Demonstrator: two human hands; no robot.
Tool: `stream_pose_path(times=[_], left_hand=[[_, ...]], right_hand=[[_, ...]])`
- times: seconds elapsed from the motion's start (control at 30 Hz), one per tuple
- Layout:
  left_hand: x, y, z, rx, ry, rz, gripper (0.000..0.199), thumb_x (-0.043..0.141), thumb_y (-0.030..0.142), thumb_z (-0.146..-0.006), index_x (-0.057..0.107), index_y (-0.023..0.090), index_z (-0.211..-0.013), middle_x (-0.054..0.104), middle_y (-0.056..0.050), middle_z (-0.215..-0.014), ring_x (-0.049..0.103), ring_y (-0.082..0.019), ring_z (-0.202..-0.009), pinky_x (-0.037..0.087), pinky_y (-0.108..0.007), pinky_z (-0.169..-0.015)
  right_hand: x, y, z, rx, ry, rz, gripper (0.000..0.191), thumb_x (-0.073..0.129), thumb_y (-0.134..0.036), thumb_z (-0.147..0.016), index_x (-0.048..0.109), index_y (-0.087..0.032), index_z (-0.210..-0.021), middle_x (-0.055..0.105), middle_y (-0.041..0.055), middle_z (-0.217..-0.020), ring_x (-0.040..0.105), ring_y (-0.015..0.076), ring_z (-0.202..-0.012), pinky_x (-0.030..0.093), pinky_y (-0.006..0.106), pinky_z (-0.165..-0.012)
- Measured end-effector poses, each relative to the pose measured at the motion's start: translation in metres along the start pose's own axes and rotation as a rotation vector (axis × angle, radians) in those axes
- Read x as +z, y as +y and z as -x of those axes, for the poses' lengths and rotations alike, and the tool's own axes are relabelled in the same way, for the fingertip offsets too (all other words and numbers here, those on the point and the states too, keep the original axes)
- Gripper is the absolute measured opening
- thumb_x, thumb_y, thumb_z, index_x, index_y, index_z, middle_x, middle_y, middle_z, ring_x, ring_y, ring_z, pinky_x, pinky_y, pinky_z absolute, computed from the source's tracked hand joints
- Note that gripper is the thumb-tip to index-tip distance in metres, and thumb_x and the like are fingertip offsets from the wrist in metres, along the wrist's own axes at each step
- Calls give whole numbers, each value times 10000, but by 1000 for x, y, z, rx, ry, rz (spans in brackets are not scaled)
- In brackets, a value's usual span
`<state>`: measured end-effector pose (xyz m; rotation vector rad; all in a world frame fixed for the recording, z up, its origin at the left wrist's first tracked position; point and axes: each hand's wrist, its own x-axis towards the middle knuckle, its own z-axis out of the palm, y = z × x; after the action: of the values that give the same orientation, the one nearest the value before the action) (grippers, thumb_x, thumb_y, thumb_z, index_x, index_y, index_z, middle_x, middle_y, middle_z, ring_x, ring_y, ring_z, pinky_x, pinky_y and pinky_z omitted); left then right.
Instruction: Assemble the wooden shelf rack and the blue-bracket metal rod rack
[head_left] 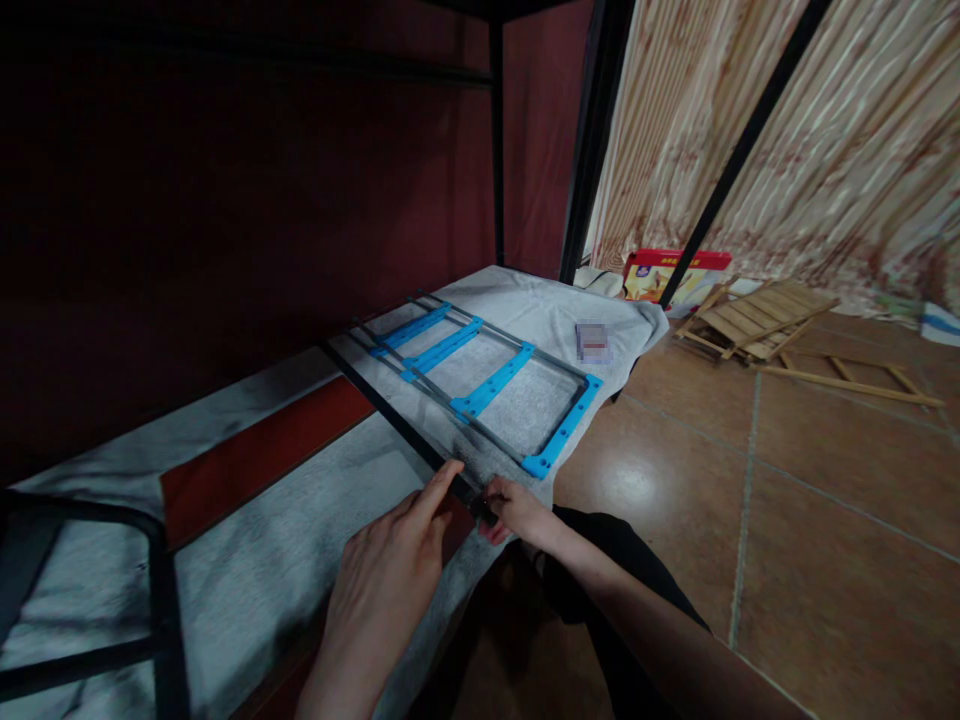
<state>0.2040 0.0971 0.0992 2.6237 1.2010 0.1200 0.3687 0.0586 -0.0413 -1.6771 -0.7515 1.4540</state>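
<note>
A long black bar [397,420] runs diagonally over pale grey fabric [300,530], its near end between my two hands. My right hand [517,512] has its fingers wrapped round that near end. On the bar's left side is my left hand [394,560], its index finger stretched along the bar and its other fingers partly hidden below. Just beyond the bar lies a ladder-like frame of thin grey rods with several blue plastic crosspieces [495,382], flat on the fabric. Neither hand touches this frame.
A reddish-brown board [262,455] lies left of the bar. Black metal posts [497,150] and a black tubular frame [161,590] stand around the fabric-covered surface. Folded wooden pieces [765,315] and a red-edged box [679,275] rest on the tiled floor [675,480] by the curtain.
</note>
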Motion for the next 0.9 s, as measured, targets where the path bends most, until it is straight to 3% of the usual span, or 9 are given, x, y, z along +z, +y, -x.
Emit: stream_pose_path(times=[0.13, 0.37, 0.5, 0.63, 0.9], left_hand=[[0, 0, 0, 17, 12, -27, 525, 417, 212, -935, 392, 395, -1427, 692, 6, -1204, 701, -180, -895, 483, -265, -700], [-3, -5, 3, 4, 26, -35, 534, 429, 236, -933, 371, 427, -1429, 684, 23, -1218, 704, -180, -877, 486, -275, -691], [-1, -4, 4, 20, 9, 12, 531, 405, 203, -937, 385, 410, -1426, 669, 20, -1249, 691, -171, -958, 493, -271, -745], [5, -1, 4, 21, -11, 35, 537, 421, 181, -924, 407, 394, -1417, 660, 16, -1264, 681, -173, -995, 500, -279, -783], [11, 2, 2, 12, -28, 42, 543, 420, 172, -918, 417, 400, -1410, 659, 16, -1266, 680, -180, -998, 499, -293, -796]], right_hand=[[-1, 3, 1, -36, -29, -3, 109, 383, -147, -908, 452, -219, -864, 605, -32, -588, 603, 135, -492, 524, 281, -555], [3, 12, 0, -94, -102, -21, 23, 445, -247, -921, 439, -230, -908, 598, -37, -648, 614, 136, -545, 522, 268, -561], [-1, 14, 1, -251, -28, 227, 77, 427, -160, -893, 485, -210, -881, 552, -32, -697, 553, 103, -526, 463, 227, -525], [-5, 12, 3, -460, 83, 502, 127, 472, -86, -835, 546, -187, -816, 550, -11, -799, 530, 91, -623, 432, 221, -610], [-5, 8, 3, -475, 161, 786, 101, 515, -103, -832, 584, -174, -853, 572, 59, -966, 577, 155, -855, 444, 256, -752]])
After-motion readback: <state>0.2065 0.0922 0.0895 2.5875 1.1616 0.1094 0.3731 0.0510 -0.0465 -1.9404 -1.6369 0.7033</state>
